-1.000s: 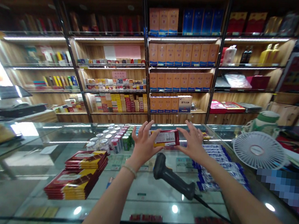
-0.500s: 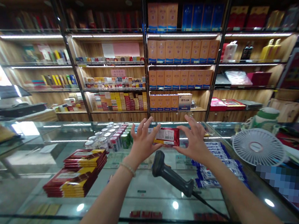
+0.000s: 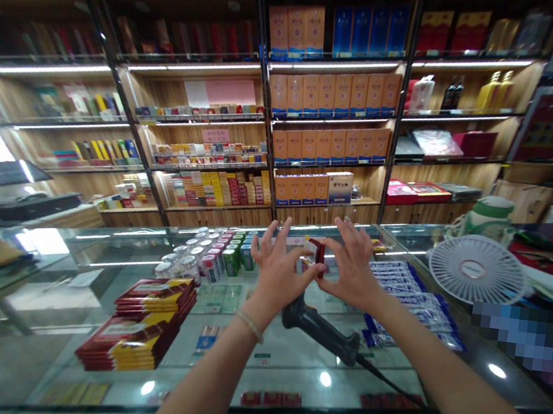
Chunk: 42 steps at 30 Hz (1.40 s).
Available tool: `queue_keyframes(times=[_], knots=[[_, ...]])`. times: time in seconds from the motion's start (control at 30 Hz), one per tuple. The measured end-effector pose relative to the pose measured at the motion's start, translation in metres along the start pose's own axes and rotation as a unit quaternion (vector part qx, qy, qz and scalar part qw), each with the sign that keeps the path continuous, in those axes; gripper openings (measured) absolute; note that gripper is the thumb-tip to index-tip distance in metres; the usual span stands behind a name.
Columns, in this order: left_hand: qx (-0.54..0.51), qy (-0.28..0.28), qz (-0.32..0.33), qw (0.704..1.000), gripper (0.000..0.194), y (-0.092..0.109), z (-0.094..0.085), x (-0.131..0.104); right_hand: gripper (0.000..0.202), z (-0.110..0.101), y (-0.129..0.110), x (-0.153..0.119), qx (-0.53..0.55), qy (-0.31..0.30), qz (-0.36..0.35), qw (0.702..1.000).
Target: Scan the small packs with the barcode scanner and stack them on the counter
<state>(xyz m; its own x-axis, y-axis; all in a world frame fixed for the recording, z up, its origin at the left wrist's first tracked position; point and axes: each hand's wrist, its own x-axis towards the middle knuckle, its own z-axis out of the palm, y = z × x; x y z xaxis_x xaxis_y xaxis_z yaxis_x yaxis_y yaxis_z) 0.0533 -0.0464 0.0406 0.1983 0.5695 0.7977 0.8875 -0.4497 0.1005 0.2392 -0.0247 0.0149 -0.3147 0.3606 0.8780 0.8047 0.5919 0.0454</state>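
Between my hands, above the glass counter, is a small red-and-yellow snack packet [image 3: 319, 258], turned nearly edge-on. My left hand [image 3: 277, 264] pinches it from the left with thumb and forefinger, other fingers raised. On the other side, my right hand [image 3: 353, 270] grips it between thumb and forefinger. Just below lies a dark grey handheld barcode scanner [image 3: 324, 335], its cable trailing right. Two stacks of red-and-yellow packets [image 3: 132, 334] sit to the left of my left forearm. Beside my right forearm lie rows of blue-and-white wrapped packets [image 3: 413, 304].
Several small cans and tubs [image 3: 214, 256] stand in rows behind the stacks. A white fan [image 3: 475, 270] and a green-and-white jug [image 3: 490, 216] occupy the right side. Shelves of boxes [image 3: 326, 149] line the back wall beyond the glass counter [image 3: 287, 369].
The packet has turned from its white barcode label facing me to nearly edge-on. My left hand has shifted right, closer to my right hand. The scanner and stacks stay put.
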Motion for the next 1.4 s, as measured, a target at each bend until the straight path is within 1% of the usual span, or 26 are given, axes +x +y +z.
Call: queue_keyframes(times=[0.13,0.27,0.37,0.53,0.7,0.87,0.97,1.07,1.2,1.23,1.27,1.33,1.4], knots=[[-0.01,0.001,-0.005,1.0,0.021,0.004,-0.001,0.0,0.051,0.004,-0.003,-0.003,0.004,-0.01,-0.027,1.0],[-0.011,0.015,-0.004,1.0,0.018,0.006,-0.001,0.0,0.048,0.004,-0.005,-0.003,0.007,-0.019,-0.025,0.999],[-0.008,0.017,0.001,1.0,0.019,0.008,-0.001,-0.001,0.048,0.003,-0.005,-0.002,0.002,-0.024,-0.024,0.999],[-0.009,0.025,-0.023,0.999,0.021,0.007,0.002,-0.001,0.052,0.003,-0.006,0.0,-0.018,-0.038,-0.012,0.999],[-0.026,0.045,-0.041,0.998,0.02,-0.002,0.004,0.002,0.058,0.004,0.007,-0.001,-0.035,-0.052,-0.004,0.998],[-0.036,0.071,-0.062,0.995,0.021,-0.017,0.003,0.007,0.058,0.005,0.029,-0.003,-0.051,-0.034,0.02,0.998],[-0.037,0.062,-0.074,0.995,0.022,-0.024,0.005,0.009,0.056,0.005,0.035,-0.004,-0.056,-0.04,0.027,0.997],[-0.045,0.048,-0.082,0.994,0.023,-0.029,0.01,0.009,0.053,0.004,0.034,-0.004,-0.06,-0.04,0.023,0.997],[-0.047,0.033,-0.071,0.996,0.027,-0.034,0.012,0.009,0.051,0.002,0.032,-0.003,-0.064,-0.032,0.02,0.997],[-0.038,0.03,-0.067,0.997,0.029,-0.035,0.011,0.009,0.052,0.001,0.033,-0.003,-0.064,-0.032,0.02,0.997],[-0.024,0.028,-0.062,0.997,0.035,-0.036,0.01,0.01,0.052,0.001,0.034,-0.003,-0.064,-0.034,0.022,0.997],[0.015,0.025,-0.043,0.999,0.06,-0.037,0.006,0.009,0.053,0.0,0.036,-0.003,-0.062,-0.037,0.028,0.997],[0.052,0.023,-0.006,0.998,0.083,-0.039,0.002,0.008,0.054,-0.001,0.038,-0.003,-0.063,-0.041,0.036,0.997]])
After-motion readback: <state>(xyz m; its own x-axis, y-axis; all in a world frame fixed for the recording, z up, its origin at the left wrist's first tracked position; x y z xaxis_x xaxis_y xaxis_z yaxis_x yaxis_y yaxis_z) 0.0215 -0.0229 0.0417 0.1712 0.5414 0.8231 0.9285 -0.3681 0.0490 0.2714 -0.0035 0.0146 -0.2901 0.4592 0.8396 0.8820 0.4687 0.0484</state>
